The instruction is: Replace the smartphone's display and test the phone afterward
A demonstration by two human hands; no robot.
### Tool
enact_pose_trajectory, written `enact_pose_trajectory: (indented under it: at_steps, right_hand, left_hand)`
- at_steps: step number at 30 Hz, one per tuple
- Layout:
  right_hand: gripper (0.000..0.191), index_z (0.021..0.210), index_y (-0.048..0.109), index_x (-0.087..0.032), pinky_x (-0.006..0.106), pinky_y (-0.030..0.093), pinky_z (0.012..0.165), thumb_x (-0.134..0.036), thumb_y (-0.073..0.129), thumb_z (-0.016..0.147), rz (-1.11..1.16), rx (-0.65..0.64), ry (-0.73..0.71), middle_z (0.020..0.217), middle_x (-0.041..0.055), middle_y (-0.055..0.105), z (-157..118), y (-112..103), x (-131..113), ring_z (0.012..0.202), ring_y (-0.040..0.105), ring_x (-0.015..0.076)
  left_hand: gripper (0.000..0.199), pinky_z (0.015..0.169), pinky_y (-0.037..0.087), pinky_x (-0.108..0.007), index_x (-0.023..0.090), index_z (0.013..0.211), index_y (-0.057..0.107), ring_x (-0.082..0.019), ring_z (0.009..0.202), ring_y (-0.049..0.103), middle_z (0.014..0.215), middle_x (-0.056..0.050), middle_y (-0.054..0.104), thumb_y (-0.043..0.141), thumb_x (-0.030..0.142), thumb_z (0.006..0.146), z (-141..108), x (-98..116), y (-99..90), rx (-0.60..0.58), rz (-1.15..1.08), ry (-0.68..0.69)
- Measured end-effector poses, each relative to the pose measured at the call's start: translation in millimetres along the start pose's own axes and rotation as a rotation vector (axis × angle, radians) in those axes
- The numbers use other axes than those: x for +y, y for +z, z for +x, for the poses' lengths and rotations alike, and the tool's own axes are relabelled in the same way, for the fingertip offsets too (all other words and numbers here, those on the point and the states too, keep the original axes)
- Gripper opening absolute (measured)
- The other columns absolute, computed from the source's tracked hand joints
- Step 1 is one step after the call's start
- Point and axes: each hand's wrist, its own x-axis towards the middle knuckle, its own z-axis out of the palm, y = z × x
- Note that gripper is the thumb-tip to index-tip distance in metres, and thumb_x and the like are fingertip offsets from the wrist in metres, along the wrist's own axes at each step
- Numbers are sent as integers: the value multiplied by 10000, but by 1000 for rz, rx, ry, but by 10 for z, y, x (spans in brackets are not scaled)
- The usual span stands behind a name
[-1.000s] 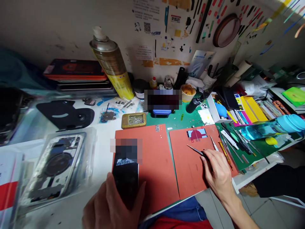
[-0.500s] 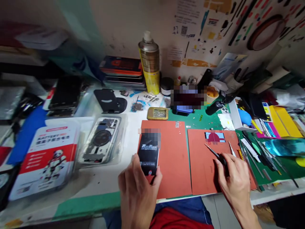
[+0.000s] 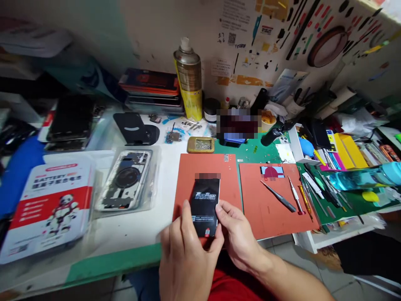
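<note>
A black phone [image 3: 203,207] with white print across its front and a small red tab near its lower end lies over the left orange mat [image 3: 184,184]. My left hand [image 3: 191,246] grips its lower part, fingers along the left edge and thumb by the lower right corner. From the right, my right hand [image 3: 238,234] pinches the phone's right edge between thumb and fingers. A dark-handled screwdriver [image 3: 280,197] rests on the right orange mat [image 3: 257,213], apart from both hands. Beside it lie a silver screwdriver [image 3: 296,194] and a gold one [image 3: 306,202].
Left of the mats are an opened phone [image 3: 125,179] in clear plastic and a battery box [image 3: 50,205]. A spray can [image 3: 189,79] and a small gold tin [image 3: 201,144] stand behind. Tweezers and tools crowd the right, near a blue bottle [image 3: 366,177].
My right hand has put the dark-handled screwdriver down on the right mat and moved left onto the phone. The phone has shifted slightly right in my left hand. The view has turned a little right.
</note>
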Motion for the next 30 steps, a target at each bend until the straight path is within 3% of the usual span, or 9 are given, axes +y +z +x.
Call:
enact_pose_trajectory:
  at_steps: [3, 7, 12, 16, 19, 20, 23, 25, 30]
  right_hand:
    - [414, 1085, 766, -173, 319, 582, 763, -541, 806, 899, -22, -22, -20, 910, 58, 762, 30, -37, -24, 741, 670, 172]
    - [407, 1129, 774, -182, 276, 550, 752, -521, 807, 907, -101, -95, -56, 942, 50, 758, 93, -64, -126, 767, 650, 149]
    - [360, 1086, 775, -190, 266, 535, 771, -508, 796, 919, -196, -249, -117, 931, 29, 729, 278, 29, -359, 780, 633, 138]
    - [398, 1119, 753, -200, 336, 568, 828, -553, 581, 1050, -524, -198, -306, 994, 59, 742, 351, -26, -485, 876, 677, 193]
    - [302, 1113, 738, -198, 343, 564, 794, -355, 480, 1107, -1014, 49, -819, 941, 75, 753, 278, -171, -458, 833, 676, 199]
    - [262, 1108, 734, -189, 353, 562, 788, -267, 485, 1088, -1185, 55, -1027, 945, 89, 763, 239, -223, -431, 825, 674, 205]
    - [258, 1156, 724, -140, 413, 562, 842, -157, 510, 1013, -1612, -227, -1423, 1143, 155, 796, 132, -342, -348, 948, 685, 258]
    - [283, 1216, 711, -133, 434, 544, 902, -197, 528, 1011, -1764, -341, -1458, 1291, 157, 774, 96, -379, -312, 1065, 665, 279]
    - [357, 1271, 689, -144, 445, 431, 1044, -400, 574, 1051, -1873, -134, -1408, 1393, 142, 736, 124, -366, -280, 1303, 542, 315]
  left_hand:
    - [926, 953, 582, -577, 114, 1609, 404, -402, 1168, 651, 1353, -246, 633, 709, 639, 909, 97, -173, 53, -59, -334, -222]
    - [740, 1040, 566, -472, 150, 1422, 615, -323, 1255, 665, 1427, -199, 652, 547, 734, 973, 554, -404, 120, -145, -1211, -730]
    - [804, 950, 607, -513, 102, 1328, 691, -365, 1109, 745, 1176, -219, 769, 394, 779, 1010, 1152, -390, 166, -653, -1888, -822]
    - [804, 846, 637, -451, 72, 1195, 735, -317, 909, 782, 1001, -203, 786, 318, 742, 1044, 1456, -295, 243, -775, -1990, -814]
    - [812, 778, 641, -413, 92, 1131, 749, -276, 792, 766, 918, -170, 779, 267, 740, 1049, 1577, -257, 347, -765, -1976, -799]
    - [799, 758, 641, -405, 104, 1128, 750, -264, 764, 757, 908, -157, 775, 270, 738, 1049, 1588, -257, 387, -757, -1973, -777]
    - [769, 729, 634, -378, 126, 1118, 749, -240, 746, 733, 922, -136, 763, 318, 757, 1031, 1542, -284, 489, -766, -1966, -699]
    - [785, 718, 624, -353, 117, 1071, 754, -231, 747, 723, 927, -141, 756, 368, 797, 999, 1478, -308, 524, -824, -1954, -667]
    - [748, 700, 605, -341, 149, 1195, 742, -231, 725, 720, 933, -125, 768, 533, 817, 932, 1377, -319, 526, -887, -1937, -637]
